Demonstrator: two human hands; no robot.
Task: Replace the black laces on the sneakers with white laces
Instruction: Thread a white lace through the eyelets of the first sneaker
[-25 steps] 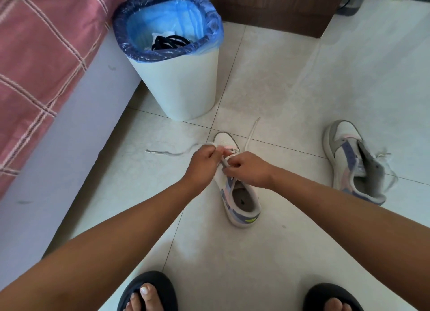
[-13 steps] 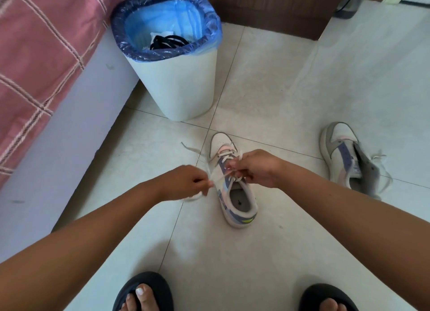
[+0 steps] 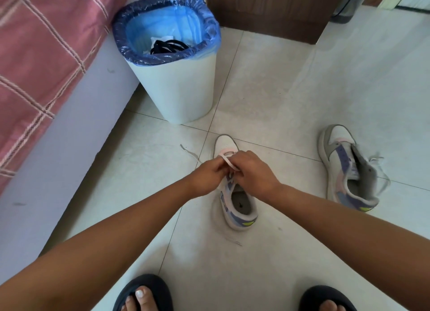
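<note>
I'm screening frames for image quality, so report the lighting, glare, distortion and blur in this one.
Head view: soft, even daylight; faint sheen on the pale tiled floor, no harsh glare. Wide-angle bending curves the tile joints and stretches the forearms. Sharp throughout: the white flat lace pinched by the left hand and right hand reads clearly, with faint shadows.

Left hand (image 3: 208, 176) and right hand (image 3: 252, 173) side by side, fingers curled, forearms outstretched.
</note>
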